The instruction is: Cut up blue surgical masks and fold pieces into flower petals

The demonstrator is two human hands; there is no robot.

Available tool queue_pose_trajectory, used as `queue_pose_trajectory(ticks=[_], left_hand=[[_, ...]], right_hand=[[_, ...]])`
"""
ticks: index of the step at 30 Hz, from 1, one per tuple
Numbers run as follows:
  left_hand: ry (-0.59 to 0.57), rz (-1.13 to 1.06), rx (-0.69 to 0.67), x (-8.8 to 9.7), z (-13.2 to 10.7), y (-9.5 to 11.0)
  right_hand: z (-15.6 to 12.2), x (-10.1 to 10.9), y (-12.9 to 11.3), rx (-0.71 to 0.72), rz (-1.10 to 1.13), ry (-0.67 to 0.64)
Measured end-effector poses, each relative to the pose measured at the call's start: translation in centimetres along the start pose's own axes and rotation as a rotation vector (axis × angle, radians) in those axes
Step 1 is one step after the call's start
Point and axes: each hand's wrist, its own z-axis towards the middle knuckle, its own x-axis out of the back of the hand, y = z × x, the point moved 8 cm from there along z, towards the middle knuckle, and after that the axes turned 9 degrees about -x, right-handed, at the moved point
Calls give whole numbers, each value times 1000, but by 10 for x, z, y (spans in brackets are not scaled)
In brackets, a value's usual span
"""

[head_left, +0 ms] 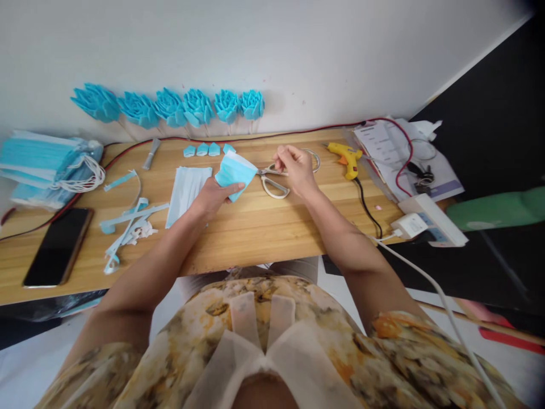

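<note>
My left hand (213, 196) pinches a folded piece of blue face-mask fabric (235, 172), holding it just above the wooden table (255, 227). My right hand (293, 167) is closed, its fingers bunched over the handles of white-handled scissors (272, 180) that lie on the table. Whether the fingers grip the scissors or something smaller I cannot make out. A flat white mask layer (187, 190) lies just left of my left hand. Several small blue folded petals (208, 149) sit in a row behind it.
Blue fabric flowers (170, 107) lean on the wall. A stack of masks (42, 165) and a phone (57, 247) lie at left, with cut strips (128, 221). A yellow glue gun (347, 156), papers (392, 147) and a power strip (430, 218) are at right.
</note>
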Motion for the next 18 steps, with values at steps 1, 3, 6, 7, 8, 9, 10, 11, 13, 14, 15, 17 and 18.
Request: queue_pose_trajectory(ticks=[1,3,6,7,8,9,10,11,13,14,15,17,18], left_hand=[[7,-16,-10,0,0,1],[8,-37,-27,0,0,3],[-12,-12,-24,-4,-2,5],[-27,12,-19,-5,-3,5],[-47,39,-14,-7,-4,6],[-67,67,-12,-10,-5,6],[-89,92,-11,-12,-7,7],[-108,113,-14,-14,-8,7],[-130,139,-18,-15,-9,7],[-135,145,-16,-15,-8,6],[-140,148,-12,-15,-8,5],[-133,141,-3,-12,-5,2],[-123,137,0,-9,-3,1]], right_hand=[[2,2,1,-27,15,-5],[2,-7,4,-80,13,-125],[-12,-36,9,-124,-69,-427],[-17,-43,12,-131,-120,-498],[-22,-50,15,-135,-176,-544],[-26,-54,17,-135,-225,-565],[-28,-57,19,-131,-256,-569],[-30,-59,19,-123,-270,-569],[-32,-61,17,-102,-258,-562],[-31,-61,15,-95,-246,-555],[-31,-60,14,-91,-240,-548],[-27,-55,13,-101,-223,-522],[-24,-51,14,-112,-197,-494]])
